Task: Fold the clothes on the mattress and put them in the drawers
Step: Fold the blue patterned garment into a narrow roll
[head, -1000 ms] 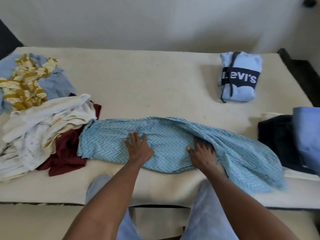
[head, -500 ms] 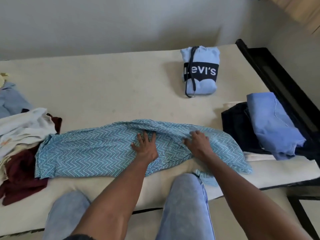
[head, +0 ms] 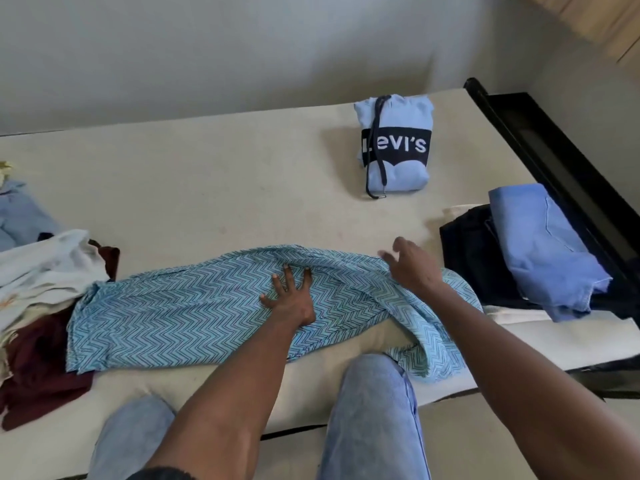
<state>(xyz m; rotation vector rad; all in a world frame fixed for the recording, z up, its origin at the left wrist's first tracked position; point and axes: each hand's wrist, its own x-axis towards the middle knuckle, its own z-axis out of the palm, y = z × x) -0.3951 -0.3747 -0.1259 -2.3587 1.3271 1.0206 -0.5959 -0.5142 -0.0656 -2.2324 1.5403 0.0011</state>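
A long light-blue zigzag-patterned garment [head: 180,317] lies across the near side of the cream mattress [head: 207,188], its right end drooping over the front edge by my knee. My left hand [head: 291,296] presses flat on its middle with fingers spread. My right hand [head: 412,268] hovers just above the garment's right part, fingers loosely extended and blurred, holding nothing that I can see. A heap of unfolded clothes sits at the left: a white piece [head: 41,268] on a maroon one [head: 38,358].
A folded light-blue Levi's hoodie [head: 398,168] rests at the back right. A folded blue denim piece [head: 540,247] lies on a black garment [head: 464,251] at the right edge. A black bed frame [head: 554,150] runs along the right side. My knees are against the mattress front.
My right hand has lifted off the garment and moved right. My left hand stays pressed on the middle. The view has swung to the right.
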